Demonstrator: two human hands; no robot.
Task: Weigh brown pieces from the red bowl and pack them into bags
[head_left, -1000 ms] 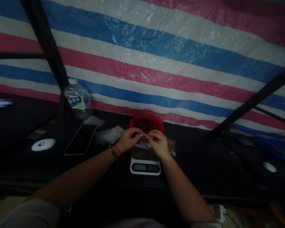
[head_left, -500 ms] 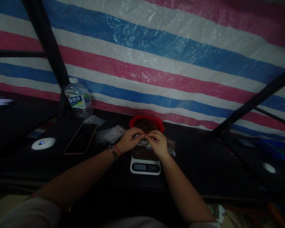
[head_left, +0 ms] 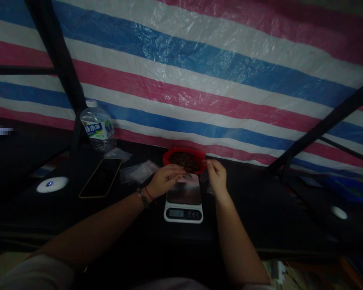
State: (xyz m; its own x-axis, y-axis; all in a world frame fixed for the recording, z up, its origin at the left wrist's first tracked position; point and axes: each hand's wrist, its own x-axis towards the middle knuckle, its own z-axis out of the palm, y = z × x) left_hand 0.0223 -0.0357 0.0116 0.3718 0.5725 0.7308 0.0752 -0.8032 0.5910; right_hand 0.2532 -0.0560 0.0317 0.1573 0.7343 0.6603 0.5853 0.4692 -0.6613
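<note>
My left hand [head_left: 165, 179] hovers over the back left corner of a white kitchen scale [head_left: 184, 214], fingers stretched toward the right with nothing visible in them. The scale's display is lit, but its reading is too blurred to be sure of. To the right of the scale, my right hand [head_left: 218, 177] is raised with thumb and fingers pinched. A faint, see-through small plastic bag [head_left: 204, 177] seems to hang from that pinch; its contents cannot be made out. Behind the scale stands a red bowl [head_left: 167, 156] of small dark brown pieces. Another bag [head_left: 211, 190] lies partly hidden beneath my right hand.
Clear plastic bags [head_left: 139, 172] lie left of my left hand. Farther left are a phone [head_left: 100, 178], a white oval device [head_left: 52, 184] and a large clear bottle [head_left: 98, 128]. A striped sheet [head_left: 199, 88] rises behind the black table [head_left: 254, 209]; black frame bars slope on both sides.
My hands, which met above the back of the scale, have come apart. The right one moved right, taking what seems to be the small bag; the left stayed near the scale.
</note>
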